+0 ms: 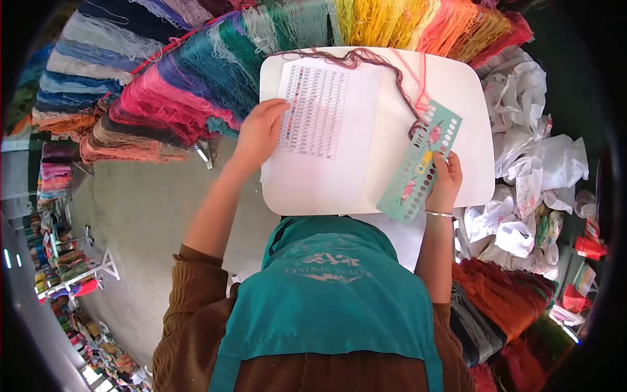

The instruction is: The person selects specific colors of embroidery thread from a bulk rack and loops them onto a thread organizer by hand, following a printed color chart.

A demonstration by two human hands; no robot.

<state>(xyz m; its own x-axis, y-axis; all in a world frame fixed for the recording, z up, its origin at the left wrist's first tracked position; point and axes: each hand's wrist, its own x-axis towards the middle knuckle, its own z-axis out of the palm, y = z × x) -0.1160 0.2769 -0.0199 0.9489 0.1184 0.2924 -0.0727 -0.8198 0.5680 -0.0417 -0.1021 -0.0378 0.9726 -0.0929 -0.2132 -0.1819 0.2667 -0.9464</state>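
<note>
My right hand (447, 179) is closed on the lower right edge of a teal thread card (408, 186), with a row of oval holes along each long side and pink flowers printed on it. Dark brown and pink threads (400, 75) hang from holes at the card's upper end and trail over a white board (473, 144). Printed on a white sheet (356, 124) is a colour chart (318, 111) in rows. At the sheet's left edge, my left hand (260, 134) has its fingers stretched toward the chart's first columns; its thumb is hidden.
Skeins of coloured thread (209, 72) hang in a curve behind the board. White plastic bags (522, 157) are piled at the right, with orange and grey skeins (503, 294) below them. Racks of thread (65, 261) stand at the left beyond the grey floor (130, 228).
</note>
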